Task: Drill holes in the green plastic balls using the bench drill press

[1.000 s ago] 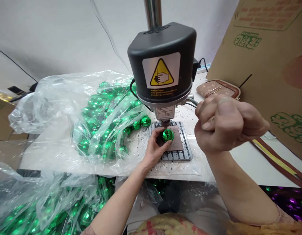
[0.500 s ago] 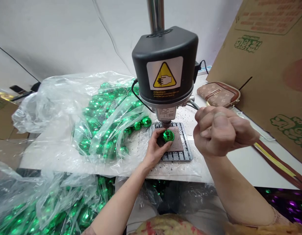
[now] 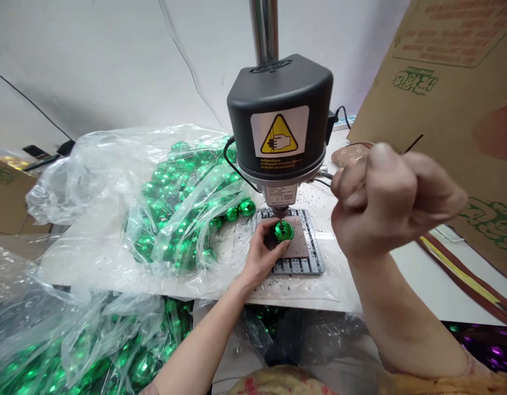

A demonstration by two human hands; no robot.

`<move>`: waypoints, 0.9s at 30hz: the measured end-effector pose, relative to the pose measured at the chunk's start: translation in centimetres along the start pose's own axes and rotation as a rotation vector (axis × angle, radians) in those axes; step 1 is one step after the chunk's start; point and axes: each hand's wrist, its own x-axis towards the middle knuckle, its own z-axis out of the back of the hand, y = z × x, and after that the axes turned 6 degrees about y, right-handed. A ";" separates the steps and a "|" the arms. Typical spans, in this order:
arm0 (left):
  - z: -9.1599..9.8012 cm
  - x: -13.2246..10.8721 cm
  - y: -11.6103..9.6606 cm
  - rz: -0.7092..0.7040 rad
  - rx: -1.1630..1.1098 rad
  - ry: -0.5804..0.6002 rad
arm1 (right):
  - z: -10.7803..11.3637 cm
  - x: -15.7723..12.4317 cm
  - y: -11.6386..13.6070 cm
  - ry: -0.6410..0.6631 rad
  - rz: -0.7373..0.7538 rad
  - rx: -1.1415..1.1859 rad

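Note:
A small bench drill press with a black head and a yellow warning label stands on the table. Under its bit sits a shiny green faceted ball on a pinkish pad over the ribbed base plate. My left hand grips that ball from the left and holds it on the pad. My right hand is closed in a fist round the press's lever handle, whose thin metal rod shows at the head's right side. The bit's tip is just above or touching the ball; I cannot tell which.
A clear plastic bag full of green balls lies left of the press. Another bag of green balls hangs below the table edge. A cardboard box leans at the right, with a brown purse and strap. Dark shavings speckle the table.
My right fist on the lever has risen and come closer to the camera. The view has shifted slightly. My left hand stays on the green ball under the bit.

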 end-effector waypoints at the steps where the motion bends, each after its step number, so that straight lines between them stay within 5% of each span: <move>1: -0.1 0.0 -0.2 -0.001 0.015 -0.017 | -0.4 0.7 0.2 -0.105 0.044 0.052; 6: -0.3 -3.0 -2.4 -0.180 0.303 -0.159 | -1.3 2.6 0.3 -0.060 -0.034 0.119; 12: 0.1 -12.6 -2.2 -0.709 0.751 0.334 | -1.1 2.2 0.4 -0.066 -0.051 0.111; 16: 1.1 -15.2 -1.2 -0.684 1.036 0.488 | -1.1 2.2 0.4 -0.064 -0.053 0.102; 18: 1.9 -13.9 -1.9 -0.735 0.985 0.408 | -1.2 2.1 0.4 -0.067 -0.064 0.093; 21: 3.4 -8.7 -3.5 -0.749 0.883 0.094 | -1.2 2.1 0.3 -0.075 -0.064 0.084; 23: 4.4 -3.9 -4.0 -0.489 0.910 -0.095 | -1.2 2.1 0.2 -0.080 -0.056 0.085; 27: 6.1 4.7 -2.0 -0.091 1.003 -0.123 | -1.0 2.1 -0.2 -0.079 -0.007 0.126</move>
